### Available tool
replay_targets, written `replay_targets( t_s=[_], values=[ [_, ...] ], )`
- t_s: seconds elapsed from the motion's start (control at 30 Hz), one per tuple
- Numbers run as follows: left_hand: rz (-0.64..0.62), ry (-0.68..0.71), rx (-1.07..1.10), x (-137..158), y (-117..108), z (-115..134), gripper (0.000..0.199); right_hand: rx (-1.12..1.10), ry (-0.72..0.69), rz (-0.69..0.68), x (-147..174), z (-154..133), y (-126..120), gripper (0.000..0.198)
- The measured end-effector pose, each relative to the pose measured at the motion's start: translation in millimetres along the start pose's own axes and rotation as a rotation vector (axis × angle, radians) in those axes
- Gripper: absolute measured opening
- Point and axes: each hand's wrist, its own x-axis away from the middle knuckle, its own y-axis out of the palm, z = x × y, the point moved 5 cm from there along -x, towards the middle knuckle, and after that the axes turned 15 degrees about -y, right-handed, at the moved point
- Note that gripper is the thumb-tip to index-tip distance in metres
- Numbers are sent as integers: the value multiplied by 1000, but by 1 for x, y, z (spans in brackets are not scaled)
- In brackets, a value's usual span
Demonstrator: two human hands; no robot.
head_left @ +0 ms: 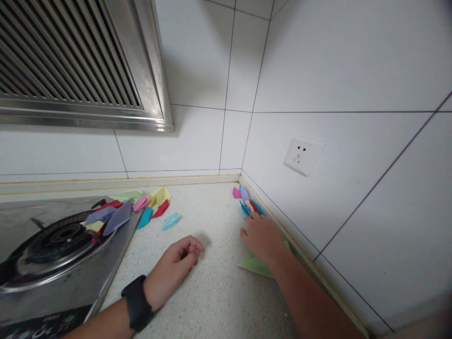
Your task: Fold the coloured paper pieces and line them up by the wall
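My right hand (263,238) reaches along the right wall, its fingertips touching a small cluster of folded paper pieces in blue, red and yellow. Just beyond them lie a pink folded paper (236,192) and a lavender folded paper (244,193). Under my right wrist is a larger green folded paper (257,265), partly hidden. My left hand (176,263), a black band on its wrist, rests on the counter with fingers curled and nothing visible in them. Ahead of it is a light blue folded paper (172,221), near a red one (161,209) and a blue one (144,218).
A gas stove (116,252) stands at the left, with purple folded paper (118,217) and other pieces heaped over its burner (67,235). A metal range hood (155,113) hangs above. Tiled walls meet at the back corner; a socket (304,156) is on the right wall.
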Motion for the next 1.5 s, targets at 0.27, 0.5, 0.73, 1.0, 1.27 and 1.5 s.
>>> replay_targets(
  t_s=[0.27, 0.5, 0.73, 1.0, 1.27, 1.5],
  values=[
    [-8, 4, -29, -1, 0, 0, 19, 10, -22, -14, -1, 0, 4, 29],
    [-10, 0, -23, -1, 1, -2, 19, -6, -29, -26, -2, 2, 8, 27],
    [-13, -6, -17, 0, 1, -1, 19, -34, -28, -42, -3, 2, 9, 28],
    [-16, 3, -28, -1, 0, -1, 20, -24, -21, -41, -2, 5, 13, 27],
    [-9, 10, -40, -2, 0, -1, 20, -17, -19, -38, -2, 5, 14, 25],
    [-11, 8, -31, -3, 0, -3, 20, -30, -9, -31, 0, 5, 13, 28]
  ],
)
